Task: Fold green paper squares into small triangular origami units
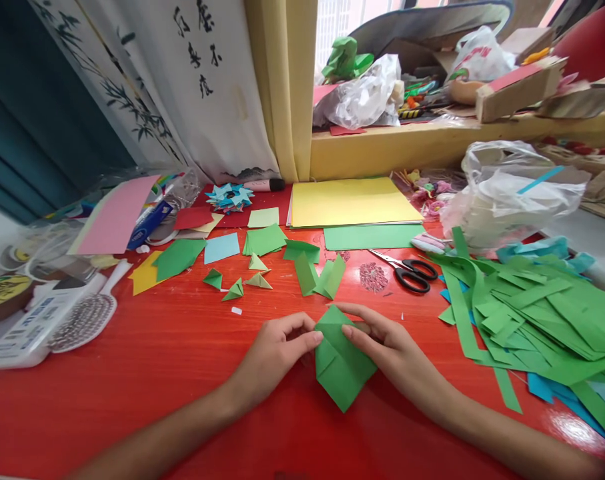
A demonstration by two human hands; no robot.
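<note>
A creased square of green paper [346, 373] is held between my two hands, tilted with one corner toward me, above the red table. My left hand [288, 340] pinches its left edge between thumb and fingers. On the upper right side, my right hand [379, 333] grips it with the thumb on top and the fingers behind. Beyond it lie folded green paper pieces [329, 277] and several small folded triangles [235, 290]. A pair of scissors [407, 270] with black handles rests to the right of them.
Cut green paper strips [547, 313] pile up at the right. Yellow sheets [352, 202] lie at the back near a blue folded paper ring [229, 197]. A hairbrush [89, 317] and a white box [37, 333] are at the left. A plastic bag [517, 200] stands back right.
</note>
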